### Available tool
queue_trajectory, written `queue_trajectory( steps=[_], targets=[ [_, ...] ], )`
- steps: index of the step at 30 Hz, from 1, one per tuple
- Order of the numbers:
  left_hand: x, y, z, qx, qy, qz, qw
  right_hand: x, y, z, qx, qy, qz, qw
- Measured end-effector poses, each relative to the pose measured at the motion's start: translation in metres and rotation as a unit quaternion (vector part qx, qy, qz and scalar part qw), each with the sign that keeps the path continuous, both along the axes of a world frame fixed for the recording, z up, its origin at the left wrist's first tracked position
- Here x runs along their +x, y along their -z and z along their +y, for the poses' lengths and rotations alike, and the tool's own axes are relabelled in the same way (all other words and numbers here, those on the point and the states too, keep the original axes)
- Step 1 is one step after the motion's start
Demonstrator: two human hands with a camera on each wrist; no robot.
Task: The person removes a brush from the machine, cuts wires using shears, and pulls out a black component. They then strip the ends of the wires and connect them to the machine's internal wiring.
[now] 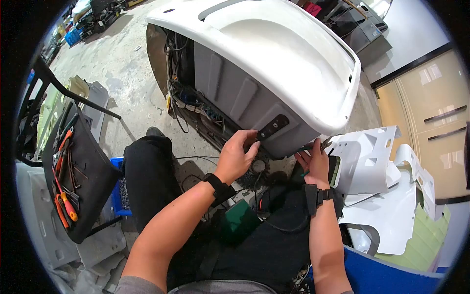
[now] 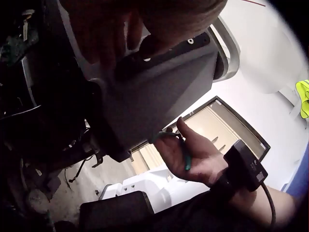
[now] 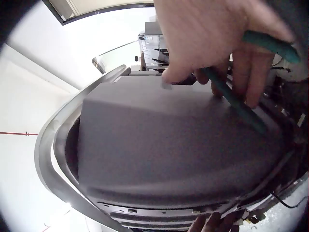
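My left hand (image 1: pixel 237 156) is at the lower end of a black plate with round holes (image 1: pixel 274 126). The plate lies against the grey moulded panel (image 1: pixel 230 88) under a large white shell (image 1: pixel 293 63). Thumb and forefinger are bent close together at the plate; whether they pinch something small there I cannot tell. At the panel's right corner, my right hand (image 1: pixel 317 164) holds pliers with green handles (image 3: pixel 239 108). One handle crosses in front of the fingers in the right wrist view, and the palm faces up in the left wrist view.
Left, a black chair seat (image 1: pixel 90 181) carries screwdrivers and pliers (image 1: pixel 63 166). A blue bin (image 1: pixel 120 193) stands beside my leg. Exposed cables (image 1: pixel 174 59) run along the shell's open side. White moulded panels (image 1: pixel 364 159) lean at the right, near cream cabinets (image 1: pixel 431 105).
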State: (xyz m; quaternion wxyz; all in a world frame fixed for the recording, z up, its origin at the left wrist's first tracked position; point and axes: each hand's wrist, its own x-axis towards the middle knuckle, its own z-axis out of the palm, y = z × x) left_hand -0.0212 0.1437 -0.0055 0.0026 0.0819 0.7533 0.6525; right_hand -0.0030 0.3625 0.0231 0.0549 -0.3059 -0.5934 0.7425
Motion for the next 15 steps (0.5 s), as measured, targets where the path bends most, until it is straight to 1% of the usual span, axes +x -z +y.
queue_trajectory(
  steps=[2, 3, 5, 6, 8, 9, 11, 15],
  targets=[
    [-0.002, 0.011, 0.002, -0.040, -0.026, 0.069, 0.996, 0.002, 0.002, 0.001, -0.005, 0.001, -0.001, 1.000],
    [-0.002, 0.013, 0.003, -0.040, -0.024, 0.070, 0.996, 0.003, 0.004, 0.003, -0.004, -0.007, 0.001, 1.000],
    [-0.002, 0.017, 0.004, -0.019, -0.015, 0.012, 1.000, 0.004, 0.005, 0.003, -0.002, -0.015, 0.004, 1.000],
    [-0.003, 0.017, 0.004, -0.019, -0.014, 0.012, 1.000, 0.004, 0.006, 0.002, -0.003, -0.011, 0.005, 1.000],
    [-0.004, 0.017, 0.005, 0.067, 0.025, -0.093, 0.993, 0.005, 0.007, 0.000, -0.002, -0.007, 0.006, 1.000],
    [-0.005, 0.017, 0.004, 0.067, 0.025, -0.094, 0.993, 0.005, 0.007, 0.000, -0.002, -0.003, 0.009, 1.000],
    [-0.009, 0.018, 0.004, 0.175, 0.047, -0.188, 0.965, 0.005, 0.006, -0.003, 0.000, 0.000, 0.012, 1.000],
    [-0.017, 0.021, 0.000, 0.186, 0.066, -0.190, 0.962, 0.003, 0.003, -0.007, 0.024, 0.000, 0.009, 1.000]
  ],
)
